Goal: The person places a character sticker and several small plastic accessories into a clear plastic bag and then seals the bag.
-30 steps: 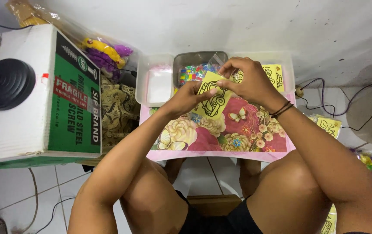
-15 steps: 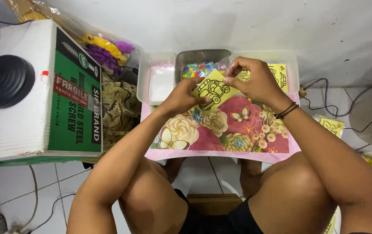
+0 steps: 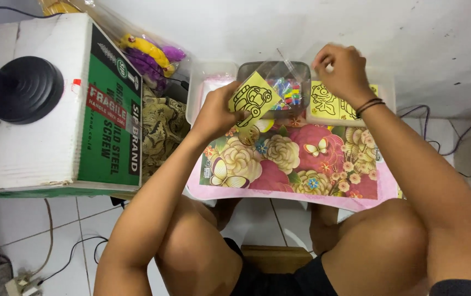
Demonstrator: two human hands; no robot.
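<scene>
nearest the camera are the person's bare knees and dark shorts, above a white tiled floor with thin cables running over it. over the knees lies a pink-edged board covered in a bright floral print with butterflies. at its far left edge the left hand pinches a small yellow square card with a black line drawing of a car, fingers closed on the card's lower left corner so that it stands tilted above the board. just behind the card sits a grey rectangular plastic tub holding small multicoloured packets, and to its left a clear plastic tub with something pale pink inside. the right hand, a dark band at its wrist, is raised over the right end of the grey tub, fingertips drawn together; whether they hold anything cannot be told. under it lies a stack of yellow line-drawing sheets in a clear tray. far left stands a white and green cardboard box with a black round stand base on top, and behind it a clear bag of yellow and purple items.
</scene>
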